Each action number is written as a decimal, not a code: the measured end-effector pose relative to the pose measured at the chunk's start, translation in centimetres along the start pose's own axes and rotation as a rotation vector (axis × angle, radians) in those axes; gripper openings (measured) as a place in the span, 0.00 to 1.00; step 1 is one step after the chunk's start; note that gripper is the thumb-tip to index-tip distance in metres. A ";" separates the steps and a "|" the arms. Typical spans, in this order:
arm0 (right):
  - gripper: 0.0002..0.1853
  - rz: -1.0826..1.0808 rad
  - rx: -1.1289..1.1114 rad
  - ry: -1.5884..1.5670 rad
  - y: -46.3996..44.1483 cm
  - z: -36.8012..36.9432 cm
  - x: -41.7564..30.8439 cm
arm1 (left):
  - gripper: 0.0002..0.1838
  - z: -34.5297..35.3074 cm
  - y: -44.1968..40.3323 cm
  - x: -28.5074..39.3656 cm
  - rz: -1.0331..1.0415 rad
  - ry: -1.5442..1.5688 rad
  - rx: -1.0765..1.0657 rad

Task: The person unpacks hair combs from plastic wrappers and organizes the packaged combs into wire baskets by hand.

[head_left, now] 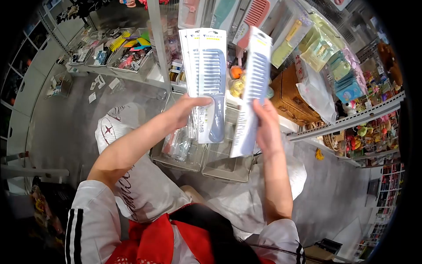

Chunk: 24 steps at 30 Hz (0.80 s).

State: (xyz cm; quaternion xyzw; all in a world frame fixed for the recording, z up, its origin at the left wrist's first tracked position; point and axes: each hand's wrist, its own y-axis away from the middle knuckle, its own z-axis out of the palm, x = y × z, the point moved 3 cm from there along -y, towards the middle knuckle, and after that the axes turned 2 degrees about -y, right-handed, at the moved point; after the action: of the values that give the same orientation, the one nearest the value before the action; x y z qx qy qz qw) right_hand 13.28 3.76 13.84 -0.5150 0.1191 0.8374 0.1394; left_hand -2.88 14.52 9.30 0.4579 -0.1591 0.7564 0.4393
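In my left hand [190, 108] is a small fanned stack of packaged hair combs [212, 79], blue-grey combs on white cards in clear wrap, held upright with the thumb across the front. My right hand [267, 123] grips another packaged hair comb [254, 88] by its lower right edge, tilted and turned partly side-on. A narrow gap separates it from the stack. Both hands are closed and raised above two clear plastic bins [227, 165] on the floor between my knees. The left bin holds some clear-wrapped packages [177, 143]; the right one is partly covered by the combs.
More packaged combs hang on the rack ahead, among them a pink comb [255, 17]. A brown wicker basket [288, 94] stands at right. Trays of hair accessories [132, 53] sit on a low shelf at left, near a metal post [159, 44]. White tags [92, 97] lie on the floor.
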 end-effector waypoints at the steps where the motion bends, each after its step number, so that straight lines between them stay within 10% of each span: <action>1: 0.13 0.025 -0.084 0.029 -0.2 0.7 1.3 | 0.23 0.2 -0.7 -0.6 0.002 -0.018 -0.005; 18: 0.13 -0.283 0.266 -0.067 -3.3 -2.1 1.3 | 0.22 0.2 -1.1 -0.7 -0.053 0.014 0.194; 24: 0.19 0.000 0.049 0.097 -2.1 0.7 1.7 | 0.21 0.2 -0.8 -0.6 0.011 -0.131 0.156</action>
State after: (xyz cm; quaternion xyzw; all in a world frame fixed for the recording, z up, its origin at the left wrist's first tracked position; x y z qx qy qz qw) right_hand 12.73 6.14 12.55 -0.5513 0.1460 0.8084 0.1461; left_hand -1.99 14.50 8.78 0.5382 -0.1306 0.7374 0.3866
